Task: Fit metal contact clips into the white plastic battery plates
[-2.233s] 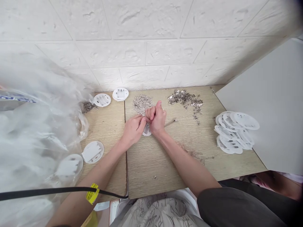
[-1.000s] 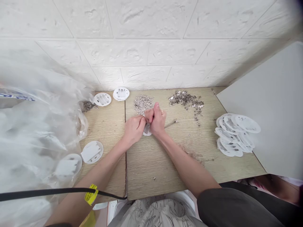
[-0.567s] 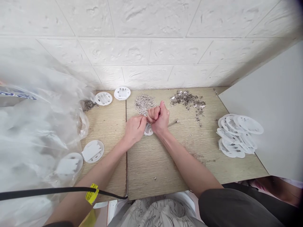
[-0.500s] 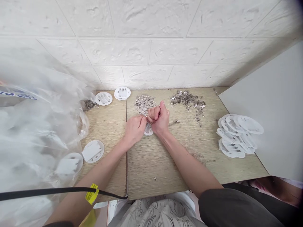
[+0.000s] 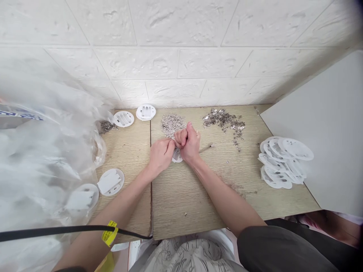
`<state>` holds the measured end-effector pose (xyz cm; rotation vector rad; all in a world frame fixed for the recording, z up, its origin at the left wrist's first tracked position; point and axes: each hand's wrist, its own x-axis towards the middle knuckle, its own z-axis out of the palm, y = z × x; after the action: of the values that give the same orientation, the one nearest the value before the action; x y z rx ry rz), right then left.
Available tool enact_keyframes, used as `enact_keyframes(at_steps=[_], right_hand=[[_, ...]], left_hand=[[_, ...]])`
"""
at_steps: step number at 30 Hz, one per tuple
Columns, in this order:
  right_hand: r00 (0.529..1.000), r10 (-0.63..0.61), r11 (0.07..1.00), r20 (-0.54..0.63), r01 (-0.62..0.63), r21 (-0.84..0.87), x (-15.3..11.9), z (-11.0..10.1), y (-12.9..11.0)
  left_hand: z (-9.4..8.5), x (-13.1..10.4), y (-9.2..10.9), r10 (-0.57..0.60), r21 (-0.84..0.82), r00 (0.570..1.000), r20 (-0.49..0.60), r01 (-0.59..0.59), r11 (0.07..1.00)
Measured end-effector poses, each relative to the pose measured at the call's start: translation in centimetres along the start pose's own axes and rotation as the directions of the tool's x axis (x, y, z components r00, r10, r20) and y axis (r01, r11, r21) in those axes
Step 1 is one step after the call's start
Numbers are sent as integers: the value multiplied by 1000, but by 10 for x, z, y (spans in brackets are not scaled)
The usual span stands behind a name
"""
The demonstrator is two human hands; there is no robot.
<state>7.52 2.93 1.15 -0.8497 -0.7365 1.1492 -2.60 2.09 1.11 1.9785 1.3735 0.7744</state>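
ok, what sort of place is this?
Looks like a workbench for small parts, possibly in a workshop: heaps of small metal pieces on a wood-grain tabletop, and a loose pile of white discs at right.

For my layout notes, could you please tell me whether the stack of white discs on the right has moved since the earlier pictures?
No; the stack of white discs keeps its place against the grey panel.

Bright light; glare on plastic bag (image 5: 51, 162); top-right corner dark
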Motion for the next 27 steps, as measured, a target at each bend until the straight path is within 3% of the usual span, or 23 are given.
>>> enact_keyframes(at_steps=[9,19,27], right_hand=[[998,-21,999,67,23,-32,2,-2,6],[991,-33,994,128,19,107,0,-2,9],[988,148,977,41,-152,150,3,-6,-5]], left_hand=[[1,0,0,-55,14,998,-7,55,998],[2,0,1,-61,41,998,-22,62,997],[0,-1,-2,-9,-48,1000,4,9,999]])
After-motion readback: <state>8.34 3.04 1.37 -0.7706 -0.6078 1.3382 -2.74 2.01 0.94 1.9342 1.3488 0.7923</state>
